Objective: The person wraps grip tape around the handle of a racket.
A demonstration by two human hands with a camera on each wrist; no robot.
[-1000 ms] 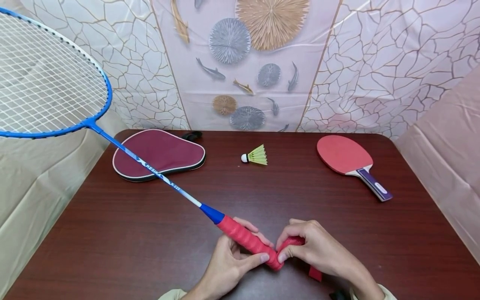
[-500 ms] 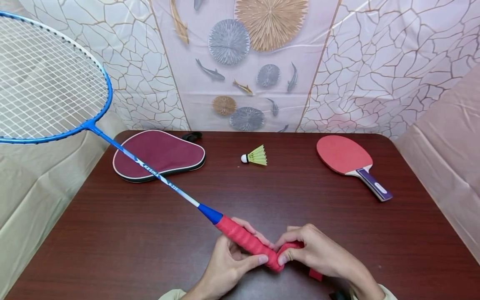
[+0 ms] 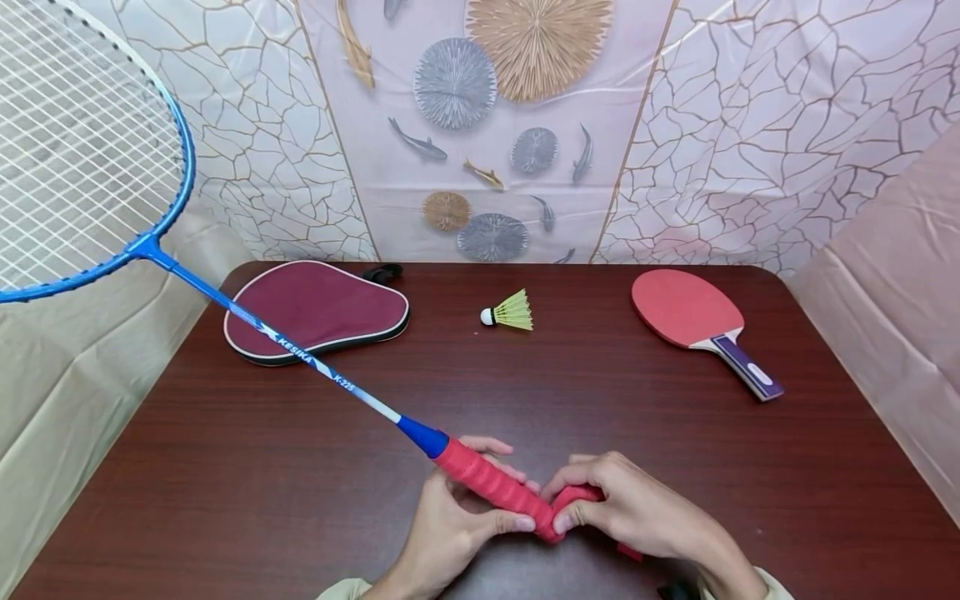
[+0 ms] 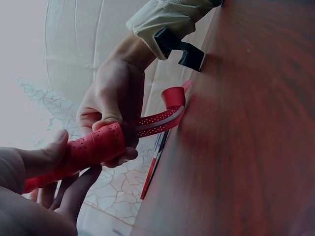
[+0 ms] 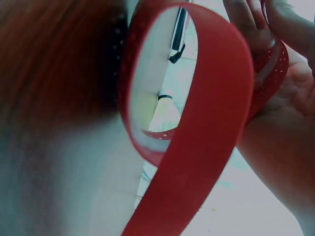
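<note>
A blue and white badminton racket [image 3: 360,400] slants up to the left, its strung head partly cut off by the head view's edge. My left hand [image 3: 442,529] holds its handle, thumb in front and fingers behind. Red perforated overgrip tape [image 3: 487,479] wraps this handle in ridged turns. At the butt end, my right hand [image 3: 648,508] pinches the tape between thumb and fingers. From there a loose length of tape [image 4: 160,120] trails down to the table in the left wrist view. A large curl of the tape [image 5: 211,98] fills the right wrist view.
On the brown table [image 3: 300,500] lie a maroon paddle case [image 3: 322,300], a yellow shuttlecock [image 3: 512,311] and a red table tennis paddle [image 3: 686,308]. A patterned backdrop [image 3: 495,150] stands behind. Something black [image 3: 677,590] shows beside the right wrist.
The racket has tilted, its head swinging left and slightly down. My left fingers have loosened a little behind the handle. The right hand has shifted slightly left, still pinching the overgrip tape.
</note>
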